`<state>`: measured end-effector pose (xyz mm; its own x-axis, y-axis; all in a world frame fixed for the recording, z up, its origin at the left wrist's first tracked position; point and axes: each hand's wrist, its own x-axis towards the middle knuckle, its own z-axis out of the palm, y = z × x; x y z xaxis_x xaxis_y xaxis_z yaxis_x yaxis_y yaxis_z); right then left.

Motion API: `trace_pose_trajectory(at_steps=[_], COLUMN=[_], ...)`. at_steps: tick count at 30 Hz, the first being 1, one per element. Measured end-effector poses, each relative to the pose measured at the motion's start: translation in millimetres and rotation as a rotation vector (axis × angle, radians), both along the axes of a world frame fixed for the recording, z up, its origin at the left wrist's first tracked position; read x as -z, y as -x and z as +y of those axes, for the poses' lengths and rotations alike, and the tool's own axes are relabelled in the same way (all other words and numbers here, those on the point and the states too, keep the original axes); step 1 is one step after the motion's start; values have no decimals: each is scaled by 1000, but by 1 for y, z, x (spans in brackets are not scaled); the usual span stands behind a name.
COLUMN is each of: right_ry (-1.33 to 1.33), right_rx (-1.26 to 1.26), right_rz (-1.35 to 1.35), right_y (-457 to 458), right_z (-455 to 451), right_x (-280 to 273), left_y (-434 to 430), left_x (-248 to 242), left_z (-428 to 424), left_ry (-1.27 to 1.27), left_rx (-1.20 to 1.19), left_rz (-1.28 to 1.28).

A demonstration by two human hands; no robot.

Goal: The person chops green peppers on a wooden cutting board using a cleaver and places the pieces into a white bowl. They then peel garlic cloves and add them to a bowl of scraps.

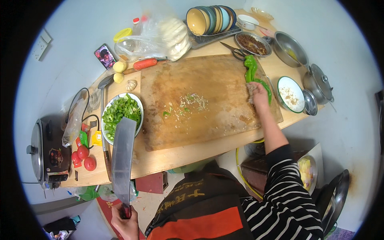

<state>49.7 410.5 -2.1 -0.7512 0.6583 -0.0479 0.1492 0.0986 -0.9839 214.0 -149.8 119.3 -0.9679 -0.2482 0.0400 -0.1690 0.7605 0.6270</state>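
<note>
My left hand [126,220], at the lower left below the table edge, grips the handle of a cleaver [123,159] whose blade points up and overlaps the rim of a white bowl. Chopped green peppers [121,111] fill that bowl [141,103]. At the right side of a wooden cutting board [192,129], my right hand [260,97] is closed around a crumpled greyish cloth [251,91]. Long green peppers [251,68] lie beside and partly behind it. Pale seeds and green bits [195,102] are scattered mid-board.
Tomatoes [83,152] and an electric cooker [45,150] stand at left. Potatoes [119,66], a carrot [145,64] and garlic [131,85] lie behind the bowl. Scissors [237,51] rest at the board's far corner. An enamel bowl [290,94] and a lidded pot [318,82] stand at right.
</note>
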Motion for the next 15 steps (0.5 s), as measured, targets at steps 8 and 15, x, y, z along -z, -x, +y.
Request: trace_pose_trajectory(at_steps=[8, 15], right_ry=[-1041, -944], right_rx=[72, -100], right_rz=[-126, 157], right_y=[-75, -21], right_z=[-19, -169], right_x=[23, 20], left_y=[-11, -42], left_x=[-10, -15], left_z=[3, -12], left_ry=[-24, -21], left_rx=[-51, -185], left_rz=[72, 38])
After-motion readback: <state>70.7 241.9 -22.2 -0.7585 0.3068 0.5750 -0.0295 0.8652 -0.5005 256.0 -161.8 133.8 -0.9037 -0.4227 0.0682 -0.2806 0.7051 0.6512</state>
